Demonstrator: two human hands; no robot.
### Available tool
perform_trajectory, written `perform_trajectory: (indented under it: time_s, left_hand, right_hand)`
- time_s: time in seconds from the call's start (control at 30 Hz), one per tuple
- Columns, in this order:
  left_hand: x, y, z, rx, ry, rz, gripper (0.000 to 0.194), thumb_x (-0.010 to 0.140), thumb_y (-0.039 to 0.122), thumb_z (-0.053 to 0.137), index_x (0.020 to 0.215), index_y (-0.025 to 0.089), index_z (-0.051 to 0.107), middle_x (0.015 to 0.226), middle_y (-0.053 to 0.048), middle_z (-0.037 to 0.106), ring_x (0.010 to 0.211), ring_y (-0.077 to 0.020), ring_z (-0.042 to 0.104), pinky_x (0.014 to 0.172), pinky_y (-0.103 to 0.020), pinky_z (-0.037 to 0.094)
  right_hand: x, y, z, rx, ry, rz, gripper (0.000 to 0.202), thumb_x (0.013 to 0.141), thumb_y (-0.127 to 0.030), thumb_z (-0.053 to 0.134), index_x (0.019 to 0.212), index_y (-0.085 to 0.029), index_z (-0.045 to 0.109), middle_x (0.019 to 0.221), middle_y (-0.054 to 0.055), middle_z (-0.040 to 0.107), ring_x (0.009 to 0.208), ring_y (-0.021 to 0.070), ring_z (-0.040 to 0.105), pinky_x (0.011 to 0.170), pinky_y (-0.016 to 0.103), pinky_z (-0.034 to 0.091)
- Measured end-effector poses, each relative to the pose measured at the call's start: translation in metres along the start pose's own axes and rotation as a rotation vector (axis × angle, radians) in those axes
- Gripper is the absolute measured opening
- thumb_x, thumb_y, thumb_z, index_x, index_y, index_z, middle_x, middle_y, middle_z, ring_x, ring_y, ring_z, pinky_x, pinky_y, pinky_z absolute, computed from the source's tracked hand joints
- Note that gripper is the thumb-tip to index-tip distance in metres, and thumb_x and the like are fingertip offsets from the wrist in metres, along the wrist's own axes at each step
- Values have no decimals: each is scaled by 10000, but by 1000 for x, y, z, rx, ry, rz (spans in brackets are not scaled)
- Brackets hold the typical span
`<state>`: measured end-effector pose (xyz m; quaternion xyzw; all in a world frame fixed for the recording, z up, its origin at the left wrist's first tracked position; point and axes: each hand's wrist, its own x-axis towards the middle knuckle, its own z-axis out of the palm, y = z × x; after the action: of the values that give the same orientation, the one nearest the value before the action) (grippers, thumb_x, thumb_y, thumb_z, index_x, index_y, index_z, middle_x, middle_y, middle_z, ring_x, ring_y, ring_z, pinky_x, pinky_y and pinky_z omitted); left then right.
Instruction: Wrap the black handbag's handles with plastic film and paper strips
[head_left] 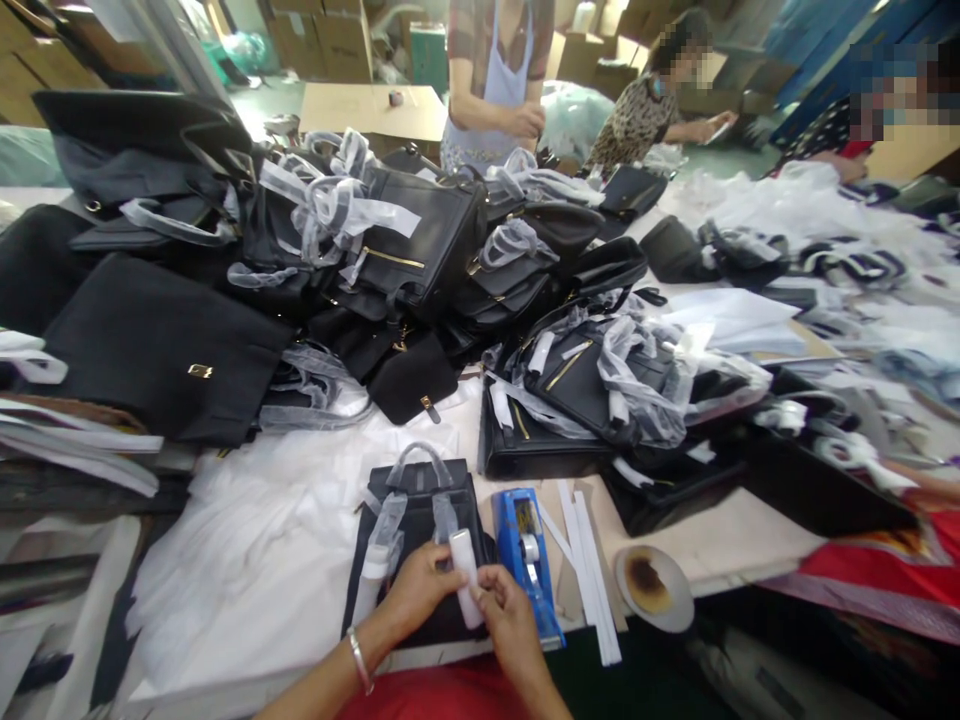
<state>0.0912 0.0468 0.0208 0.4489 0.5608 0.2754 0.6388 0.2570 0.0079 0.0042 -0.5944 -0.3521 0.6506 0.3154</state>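
Note:
A small black backpack (420, 530) lies on the table edge before me, its top handle and straps covered in clear film. Around the lower part of its right strap is a white wrap (463, 570). My left hand (424, 585) pinches this wrapped strap from the left, and my right hand (501, 605) grips its lower end from the right. A similar white wrap (369, 580) covers the left strap, with no hand on it. Just right of the bag stands a blue tape dispenser (529, 560) with a roll in it. The fingertips are partly hidden behind the wrap.
White paper strips (589, 570) and a round stained dish (654, 588) lie right of the dispenser. Thin white sheets (255, 560) are heaped on the left. Black bags (405, 240) pile up behind. Across the table are other people (499, 80); a red sleeve shows at right.

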Motion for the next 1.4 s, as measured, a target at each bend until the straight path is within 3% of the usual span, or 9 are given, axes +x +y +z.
perform_trajectory:
  time_s: [0.3, 0.5, 0.7, 0.93, 1.07, 1.13, 1.2, 1.33, 1.4]
  left_hand:
    - [-3, -4, 7, 25, 91, 4, 173, 745, 264, 616, 829, 165, 730, 912, -67, 693, 876, -267, 609, 804, -315, 446]
    - [-4, -9, 7, 43, 100, -2, 205, 728, 271, 622, 844, 144, 733, 903, -79, 686, 886, -278, 600, 798, -327, 448]
    - [-3, -12, 7, 44, 85, -7, 217, 706, 267, 640, 843, 134, 742, 869, -84, 703, 853, -283, 608, 788, -346, 454]
    - [-2, -22, 7, -52, 31, -36, 311, 756, 342, 647, 968, 127, 726, 945, -93, 714, 900, -292, 628, 810, -353, 481]
    - [-2, -29, 6, -91, 13, -38, 321, 772, 347, 666, 1008, 136, 716, 967, -92, 702, 911, -289, 636, 808, -343, 489]
    - [-4, -30, 6, -110, 13, -34, 315, 782, 346, 663, 1014, 138, 713, 986, -97, 698, 927, -294, 637, 824, -352, 490]
    - [-5, -29, 6, -127, 13, -24, 303, 785, 335, 659, 1010, 140, 716, 1010, -102, 698, 952, -299, 633, 852, -362, 485]
    - [-5, -24, 7, -137, 14, -13, 289, 769, 303, 665, 1002, 144, 726, 1014, -102, 708, 950, -298, 640, 869, -363, 475]
    - [-6, -22, 6, -154, 6, -23, 285, 767, 295, 661, 1001, 147, 727, 1004, -99, 716, 940, -297, 645, 861, -361, 478]
  right_hand:
    - [-6, 0, -6, 56, -87, 47, 300, 785, -365, 655, 1002, -161, 622, 796, 14, 629, 574, 104, 486, 537, 222, 369]
    - [4, 6, 1, -17, 81, 67, 403, 814, -544, 541, 781, -146, 589, 492, -56, 461, 447, 90, 383, 464, 215, 286]
    - [13, 17, 6, -53, 105, 49, 391, 795, -560, 528, 715, -177, 531, 465, -80, 390, 422, 85, 334, 430, 209, 259]
    - [10, 15, 13, -117, 229, 6, 281, 818, -486, 547, 812, -206, 550, 597, -35, 544, 498, 126, 490, 454, 215, 374]
    - [-9, -3, 15, -255, 244, -41, 263, 894, -416, 452, 835, -201, 592, 720, 38, 643, 620, 185, 616, 531, 265, 472]
    - [-28, -19, 6, -404, 244, -130, 289, 931, -371, 384, 970, -198, 612, 923, 92, 685, 812, 217, 670, 692, 306, 525]
    - [-46, -37, -13, -573, 288, -190, 326, 954, -358, 332, 1083, -216, 596, 1080, 105, 670, 976, 234, 655, 851, 348, 499]
    - [-64, -56, -62, -857, 450, -34, 333, 936, -452, 358, 1065, -255, 593, 1078, 77, 668, 989, 281, 633, 837, 396, 456]
    - [-61, -51, -80, -871, 394, 40, 341, 913, -488, 391, 989, -243, 614, 1019, 71, 674, 967, 277, 629, 831, 379, 445]
